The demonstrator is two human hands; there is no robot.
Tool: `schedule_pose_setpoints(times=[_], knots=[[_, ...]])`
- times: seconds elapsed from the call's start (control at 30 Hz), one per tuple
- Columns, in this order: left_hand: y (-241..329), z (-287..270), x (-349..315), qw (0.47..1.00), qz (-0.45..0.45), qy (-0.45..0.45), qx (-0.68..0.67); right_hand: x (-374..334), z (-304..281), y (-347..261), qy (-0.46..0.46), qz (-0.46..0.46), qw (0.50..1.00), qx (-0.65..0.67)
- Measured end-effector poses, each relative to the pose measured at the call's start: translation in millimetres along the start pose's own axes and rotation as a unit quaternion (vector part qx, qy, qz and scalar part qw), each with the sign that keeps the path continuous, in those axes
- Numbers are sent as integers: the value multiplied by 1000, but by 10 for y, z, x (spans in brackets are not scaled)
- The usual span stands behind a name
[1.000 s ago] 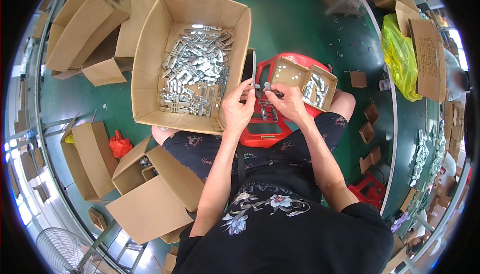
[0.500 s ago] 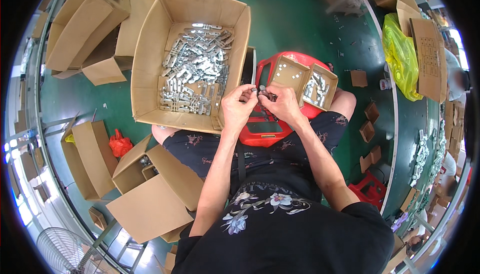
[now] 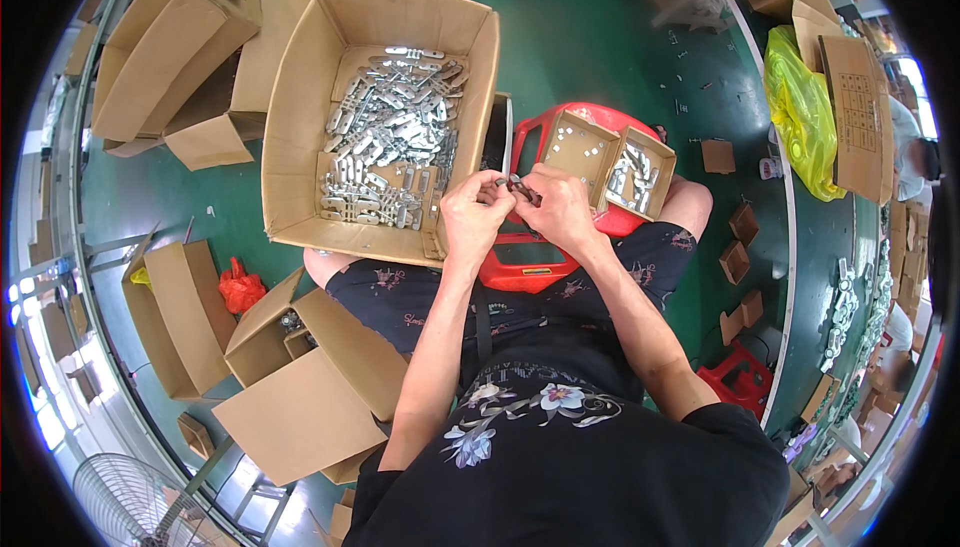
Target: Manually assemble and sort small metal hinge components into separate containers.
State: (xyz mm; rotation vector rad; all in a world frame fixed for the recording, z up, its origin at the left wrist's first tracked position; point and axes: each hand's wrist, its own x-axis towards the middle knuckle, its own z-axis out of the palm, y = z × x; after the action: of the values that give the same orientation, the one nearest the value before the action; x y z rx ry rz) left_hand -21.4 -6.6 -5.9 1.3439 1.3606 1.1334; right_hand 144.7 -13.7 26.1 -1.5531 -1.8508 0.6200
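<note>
The dark metal part, its long axis seemingly slanting down rightward, lies gripped in the right hand, the nearer one, just right of the left hand, whose fingertips pinch narrowly by the part's left end (on what exactly, I cannot tell).

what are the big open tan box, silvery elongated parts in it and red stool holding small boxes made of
Big open tan box: matte cardboard, judging by creased walls. Silvery elongated parts: likely shiny metal, given bright glints. Red stool: probably smooth plastic, by even colour, rounded openings.
</note>
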Motion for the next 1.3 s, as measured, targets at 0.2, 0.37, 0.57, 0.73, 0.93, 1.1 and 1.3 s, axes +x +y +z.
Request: schedule_pose_setpoints(times=[0.2, 0.37, 0.57, 0.73, 0.93, 1.1, 1.3], knots=[[-38, 44, -14, 1000, 3, 27, -1, -15, 11, 7, -1, 18, 1000, 22], [-62, 45, -8, 999, 16, 40, 13, -36, -7, -20, -11, 48, 998, 35], [-121, 34, 9, 987, -61, 43, -142, -38, -91, 3, -21, 89, 993, 80], [-104, -21, 34, 998, 2, 21, -63, -18, -244, 64, -85, 152, 972, 160], [17, 9, 1, 998, 55, 32, -20, -22, -332, 90, -133, 157, 972, 113], [26, -11, 10, 998, 37, 15, -41, -35, -241, 172, -131, 85, 981, 114], [134, -17, 0, 997, 64, -39, 15, -13, -170, 191, -120, 17, 991, 59]])
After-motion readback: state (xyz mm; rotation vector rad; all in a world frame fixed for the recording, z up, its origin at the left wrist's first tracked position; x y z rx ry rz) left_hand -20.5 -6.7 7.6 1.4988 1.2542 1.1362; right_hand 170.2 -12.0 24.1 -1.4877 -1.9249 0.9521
